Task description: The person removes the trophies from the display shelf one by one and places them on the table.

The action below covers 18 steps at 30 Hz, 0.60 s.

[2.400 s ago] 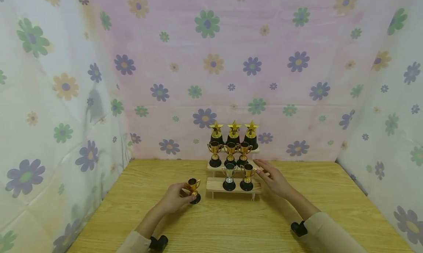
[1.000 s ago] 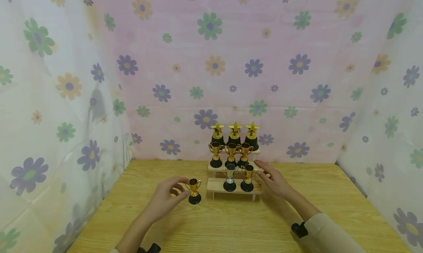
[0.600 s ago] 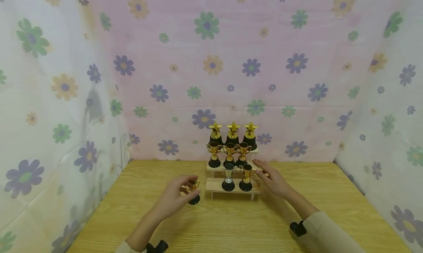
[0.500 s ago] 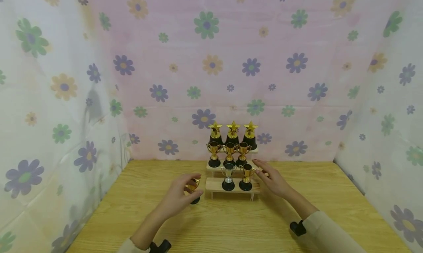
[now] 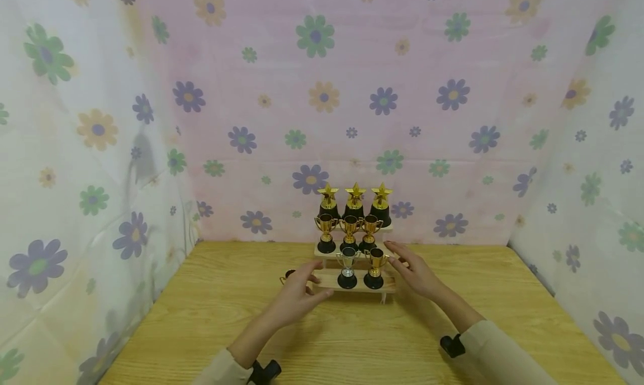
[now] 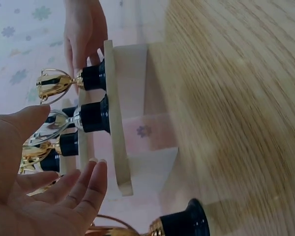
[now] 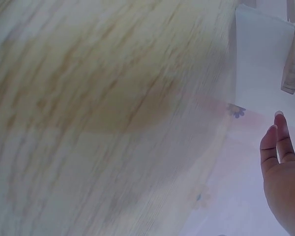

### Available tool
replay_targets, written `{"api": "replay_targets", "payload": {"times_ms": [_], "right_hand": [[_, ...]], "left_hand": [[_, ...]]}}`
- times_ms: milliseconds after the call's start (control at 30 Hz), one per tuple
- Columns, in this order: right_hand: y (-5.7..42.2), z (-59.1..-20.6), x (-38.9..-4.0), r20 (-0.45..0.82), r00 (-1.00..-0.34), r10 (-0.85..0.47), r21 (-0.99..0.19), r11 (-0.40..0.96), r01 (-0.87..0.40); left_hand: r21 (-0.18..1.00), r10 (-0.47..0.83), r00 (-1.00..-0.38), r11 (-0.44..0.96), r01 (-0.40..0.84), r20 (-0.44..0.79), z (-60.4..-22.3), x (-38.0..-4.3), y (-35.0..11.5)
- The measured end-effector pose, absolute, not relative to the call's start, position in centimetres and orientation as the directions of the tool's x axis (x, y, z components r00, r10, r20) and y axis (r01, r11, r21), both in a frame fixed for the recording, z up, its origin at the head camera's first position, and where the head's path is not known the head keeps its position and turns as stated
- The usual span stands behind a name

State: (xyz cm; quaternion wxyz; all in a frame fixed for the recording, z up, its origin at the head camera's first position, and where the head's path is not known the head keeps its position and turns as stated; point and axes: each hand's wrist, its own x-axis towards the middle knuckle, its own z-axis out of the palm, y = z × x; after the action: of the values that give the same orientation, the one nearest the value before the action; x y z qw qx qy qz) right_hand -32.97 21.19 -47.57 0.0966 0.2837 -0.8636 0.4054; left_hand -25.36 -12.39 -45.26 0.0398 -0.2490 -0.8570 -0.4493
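Observation:
My left hand (image 5: 297, 301) is spread at the left end of the wooden tiered stand (image 5: 329, 283), holding nothing. In the left wrist view its thumb and fingers lie apart, pointing toward the silver trophy cup (image 6: 78, 118). Partly hidden behind this hand, a gold trophy cup (image 5: 288, 274) stands upright on the table; its black base shows in the left wrist view. On the bottom step are the silver cup and a gold trophy cup (image 5: 374, 269) to its right. My right hand (image 5: 417, 273) is at the stand's right end, fingers extended beside that gold cup, gripping nothing.
Three gold trophy cups (image 5: 350, 228) stand on the middle step. Three gold star trophies (image 5: 355, 198) line the top step. The wood-grain table (image 5: 216, 295) is enclosed by flowered cloth (image 5: 241, 189) at the back and sides.
My left hand let go of the loose gold cup, briefly closed round it again, then moved right past it to the stand's left end. The right hand stays in place.

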Motion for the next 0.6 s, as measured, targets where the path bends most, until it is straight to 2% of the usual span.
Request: {"api": "replay_targets", "payload": {"times_ms": [300, 600], "right_hand": [[21.1, -47.3, -33.0, 0.385, -0.826, -0.411, -0.654, 0.51, -0.559], [21.2, -47.2, -33.1, 0.387, -0.819, -0.423, -0.644, 0.512, -0.569]], "left_hand": [[0.742, 0.383, -0.865, 0.465, 0.483, 0.324, -45.6, -26.2, -10.8], [0.785, 0.375, -0.874, 0.42, 0.456, 0.308, -45.7, -26.7, -9.4]]}}
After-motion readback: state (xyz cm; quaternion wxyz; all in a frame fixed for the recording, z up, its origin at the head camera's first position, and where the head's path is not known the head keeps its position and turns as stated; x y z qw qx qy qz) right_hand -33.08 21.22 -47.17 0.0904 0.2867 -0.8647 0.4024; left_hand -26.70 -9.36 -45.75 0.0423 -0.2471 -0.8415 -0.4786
